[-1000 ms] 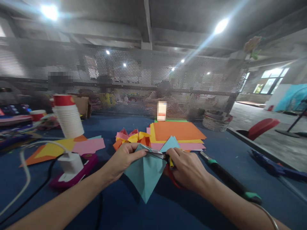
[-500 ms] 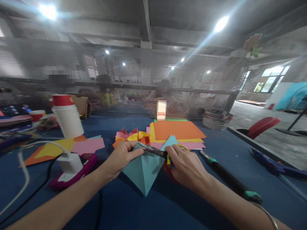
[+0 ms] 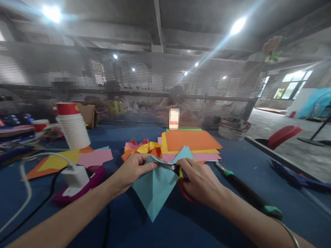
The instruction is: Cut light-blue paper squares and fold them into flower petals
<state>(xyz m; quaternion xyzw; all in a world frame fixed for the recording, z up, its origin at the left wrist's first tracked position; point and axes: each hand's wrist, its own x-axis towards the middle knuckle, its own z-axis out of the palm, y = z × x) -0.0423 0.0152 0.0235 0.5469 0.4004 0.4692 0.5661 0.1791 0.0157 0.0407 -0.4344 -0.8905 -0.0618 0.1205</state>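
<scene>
Light blue folded paper [image 3: 155, 191] hangs with its point downward over the dark blue table. At its upper left edge, my left hand [image 3: 137, 167] pinches it between thumb and fingers. My right hand [image 3: 198, 175] is closed round the red and yellow handles of a pair of scissors [image 3: 169, 165], whose blades lie across the upper part of the paper and reach close to my left thumb. Just behind the scissors, a light blue paper corner [image 3: 184, 153] sticks up. Pink, yellow and orange folded paper pieces [image 3: 144, 148] sit beyond my left hand.
Behind my hands lies a stack of coloured paper [image 3: 192, 139]. To the left are stacked paper cups [image 3: 73, 127], paper scraps [image 3: 64, 160] and a purple power strip [image 3: 77, 187] with cables. A black-and-green-handled tool [image 3: 248, 189] and a blue glue gun [image 3: 297, 175] lie right.
The paper's lower point has swung down and slightly left. The scissors have turned a little, and their red handle shows lower beneath my right hand. My left hand keeps its pinch.
</scene>
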